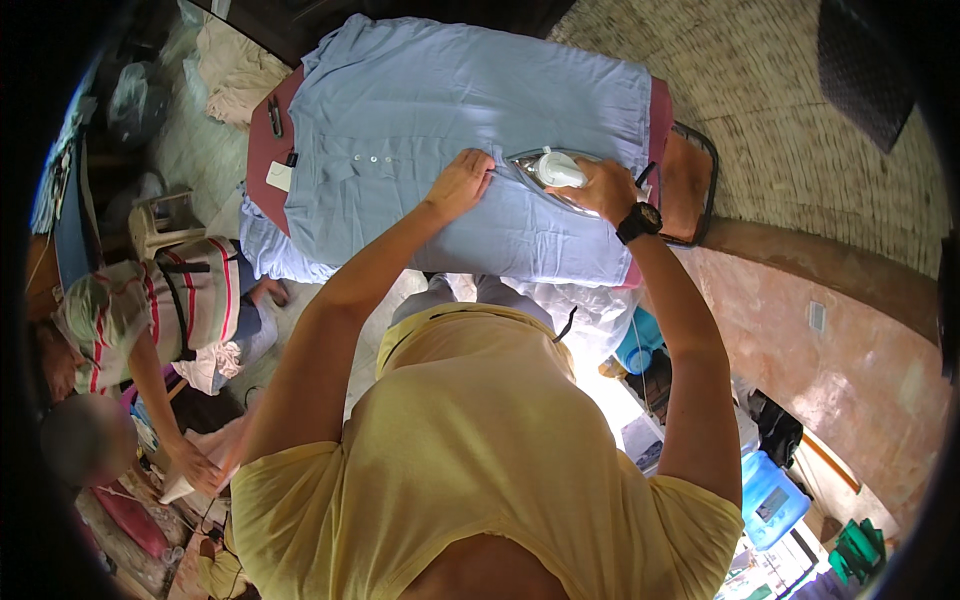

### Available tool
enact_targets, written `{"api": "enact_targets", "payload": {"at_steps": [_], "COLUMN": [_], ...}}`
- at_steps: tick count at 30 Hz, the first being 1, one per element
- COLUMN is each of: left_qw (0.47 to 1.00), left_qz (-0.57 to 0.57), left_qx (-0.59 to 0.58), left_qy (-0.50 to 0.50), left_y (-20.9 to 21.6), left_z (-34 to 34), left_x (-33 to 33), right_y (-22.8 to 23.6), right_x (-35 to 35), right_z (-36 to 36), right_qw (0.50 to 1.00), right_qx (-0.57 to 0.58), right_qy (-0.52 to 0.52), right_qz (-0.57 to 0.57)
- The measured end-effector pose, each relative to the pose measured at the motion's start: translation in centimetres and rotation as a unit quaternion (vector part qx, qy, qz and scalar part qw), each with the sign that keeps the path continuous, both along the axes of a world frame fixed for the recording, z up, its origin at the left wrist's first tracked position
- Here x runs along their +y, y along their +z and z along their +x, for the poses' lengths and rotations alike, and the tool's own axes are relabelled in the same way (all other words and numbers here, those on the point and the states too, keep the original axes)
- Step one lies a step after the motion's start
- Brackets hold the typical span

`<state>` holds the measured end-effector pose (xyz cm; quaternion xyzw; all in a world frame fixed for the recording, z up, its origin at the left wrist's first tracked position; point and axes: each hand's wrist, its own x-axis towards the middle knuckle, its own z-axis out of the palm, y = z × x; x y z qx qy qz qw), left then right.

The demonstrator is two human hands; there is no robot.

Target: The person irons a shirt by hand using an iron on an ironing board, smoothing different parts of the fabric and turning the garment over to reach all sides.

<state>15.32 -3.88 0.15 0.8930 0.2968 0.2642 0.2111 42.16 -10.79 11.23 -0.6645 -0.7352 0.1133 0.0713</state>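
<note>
A light-blue garment with a few small buttons, seemingly a shirt (400, 110), lies spread over a dark-red ironing board (268, 150). My right hand (603, 188) is wrapped round the handle of a clothes iron (558, 170), its pointed tip turned left on the cloth. A black watch is on that wrist. Just left of the iron's tip, my left hand (463, 183) presses on the shirt with fingers curled together, gripping the fabric. On the board's left end lie a white tag (279, 176) and a small dark clip-like object (275, 117).
To the left, another person in a striped top (160, 315) bends over, reaching down to cloth. A stool (160, 222) stands behind them. Woven matting (740, 110) covers the wall at the far right. A blue water jug (772, 500) sits at the lower right.
</note>
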Motion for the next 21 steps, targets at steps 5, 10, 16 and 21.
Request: {"api": "enact_targets", "payload": {"at_steps": [5,10,16,21], "left_qw": [0.999,0.997,1.0,0.998], "left_qz": [0.038,0.071,-0.003,-0.007], "left_qx": [-0.004,-0.022,-0.012,-0.059], "left_qy": [0.008,0.017,-0.006,-0.007], "left_y": [-0.3,-0.5,-0.3,0.0], "left_z": [0.2,0.2,-0.9,-1.0], "left_x": [-0.3,-0.4,-0.6,-0.7], "right_y": [0.6,0.4,0.3,0.1], "right_x": [0.0,0.1,0.1,0.1], "right_z": [-0.1,0.0,0.0,0.2], "right_qw": [0.999,1.0,1.0,1.0], "right_qx": [-0.001,0.002,-0.004,-0.018], "right_qy": [-0.014,0.0,-0.003,-0.002], "right_qz": [-0.031,-0.009,-0.016,-0.015]}}
